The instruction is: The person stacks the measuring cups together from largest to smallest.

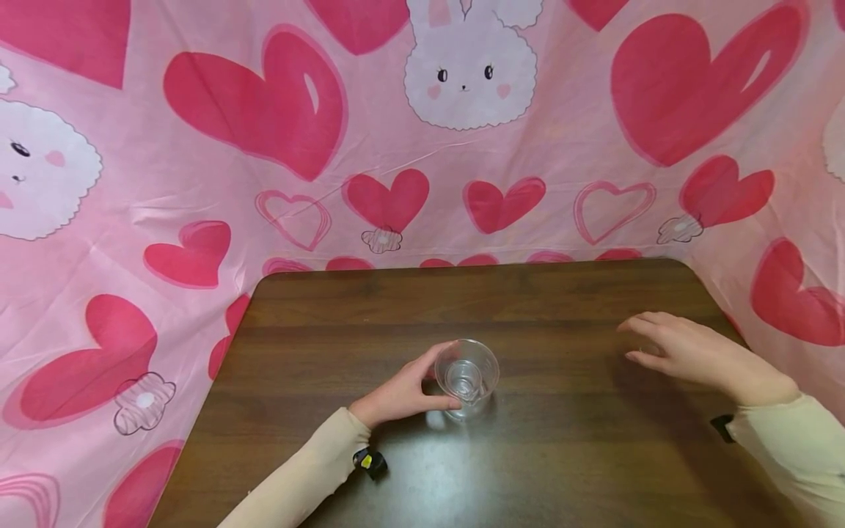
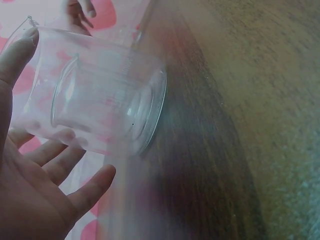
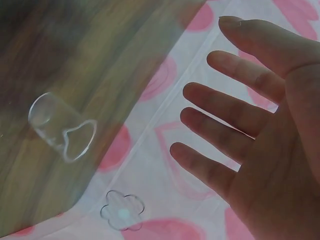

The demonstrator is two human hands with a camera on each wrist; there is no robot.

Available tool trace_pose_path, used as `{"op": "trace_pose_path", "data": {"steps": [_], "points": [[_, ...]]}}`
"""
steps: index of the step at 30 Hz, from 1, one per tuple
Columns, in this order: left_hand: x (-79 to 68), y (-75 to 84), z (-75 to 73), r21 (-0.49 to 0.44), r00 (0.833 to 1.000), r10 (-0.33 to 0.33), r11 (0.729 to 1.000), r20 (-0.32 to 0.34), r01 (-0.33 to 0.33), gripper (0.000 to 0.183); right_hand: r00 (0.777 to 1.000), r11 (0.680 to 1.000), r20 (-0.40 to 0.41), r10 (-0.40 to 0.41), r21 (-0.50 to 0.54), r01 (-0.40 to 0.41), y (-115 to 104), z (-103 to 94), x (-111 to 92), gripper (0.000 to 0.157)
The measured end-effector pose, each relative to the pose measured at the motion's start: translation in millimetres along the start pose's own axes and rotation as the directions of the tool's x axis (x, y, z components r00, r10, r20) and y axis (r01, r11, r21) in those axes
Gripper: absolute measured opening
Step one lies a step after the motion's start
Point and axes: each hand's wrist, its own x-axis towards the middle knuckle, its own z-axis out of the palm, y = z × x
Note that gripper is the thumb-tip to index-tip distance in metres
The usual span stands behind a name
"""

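Note:
A clear glass beaker [image 1: 485, 361] stands on the wooden table, with a smaller clear beaker [image 2: 90, 97] nested inside it. My left hand [image 1: 404, 390] holds the outer beaker from the left, the thumb at its near side and the fingers around the far side. In the left wrist view, the thumb [image 2: 22, 52] lies at the rim and several fingers show behind and below the glass wall. Well to the right, my right hand [image 1: 693, 356] is raised over the table, holding nothing. The right wrist view shows its fingers [image 3: 220, 110] spread and nearly straight, apart from the beaker [image 3: 62, 127].
The dark brown table [image 1: 568, 440] has rounded far corners. Pink cloth [image 1: 383, 147] printed with hearts and rabbit faces hangs at the back and both sides. A dark wrist strap [image 1: 371, 463] sits on the left sleeve.

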Motion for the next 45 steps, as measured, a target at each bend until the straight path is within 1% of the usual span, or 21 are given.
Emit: {"op": "trace_pose_path", "data": {"steps": [3, 5, 8, 12, 15, 17, 21, 24, 28, 35, 40, 45], "points": [[0.5, -0.8, 1.0, -0.002, 1.0, 0.004, 1.0, 0.002, -0.004, 0.088, 1.0, 1.0, -0.001, 0.01, 0.001, -0.01, 8, 0.8, -4, 0.042], [0.2, -0.9, 1.0, -0.003, 1.0, 0.007, 1.0, 0.003, -0.007, 0.088, 1.0, 1.0, -0.02, -0.004, -0.011, 0.004, 14, 3.3, -6, 0.043], [-0.7, -1.1, 0.2, -0.004, 1.0, 0.007, 1.0, 0.002, -0.007, 0.088, 0.995, 0.998, -0.086, -0.058, -0.041, 0.055, 23, 10.4, -9, 0.043], [-1.3, -1.3, -1.0, -0.006, 1.0, 0.012, 1.0, 0.0, -0.012, 0.088, 0.974, 0.989, -0.173, -0.144, -0.071, 0.133, 36, 20.4, -13, 0.046], [-0.7, -1.3, -0.9, -0.009, 1.0, 0.016, 1.0, 0.007, -0.016, 0.088, 0.963, 0.982, -0.202, -0.178, -0.093, 0.162, 45, 25.3, -16, 0.05], [-0.7, -0.8, -0.8, -0.01, 1.0, 0.011, 1.0, 0.01, -0.011, 0.088, 0.96, 0.98, -0.209, -0.185, -0.107, 0.166, 50, 27.6, -18, 0.052], [-0.9, -0.5, -0.9, -0.012, 1.0, 0.003, 1.0, 0.005, -0.003, 0.089, 0.967, 0.985, -0.197, -0.159, -0.102, 0.141, 58, 29.4, -19, 0.053], [-0.8, -0.2, -0.9, -0.006, 1.0, 0.005, 1.0, 0.003, -0.005, 0.089, 0.977, 0.99, -0.174, -0.123, -0.09, 0.109, 64, 31.0, -21, 0.053], [-1.0, 0.1, -0.5, 0.0, 1.0, 0.002, 1.0, 0.005, -0.002, 0.089, 0.984, 0.994, -0.152, -0.089, -0.074, 0.079, 72, 35.9, -24, 0.054], [-1.5, -0.1, -0.7, 0.001, 1.0, -0.003, 1.0, 0.003, 0.003, 0.089, 0.978, 0.993, -0.183, -0.096, -0.078, 0.083, 83, 46.3, -25, 0.054], [-1.6, -0.4, -0.4, 0.002, 1.0, -0.003, 1.0, 0.005, 0.003, 0.089, 0.977, 0.993, -0.187, -0.1, -0.083, 0.086, 89, 48.9, -24, 0.056], [-0.4, -0.7, -0.1, -0.001, 1.0, -0.004, 1.0, 0.004, 0.004, 0.089, 0.976, 0.992, -0.191, -0.103, -0.093, 0.086, 90, 49.4, -21, 0.056]]}}
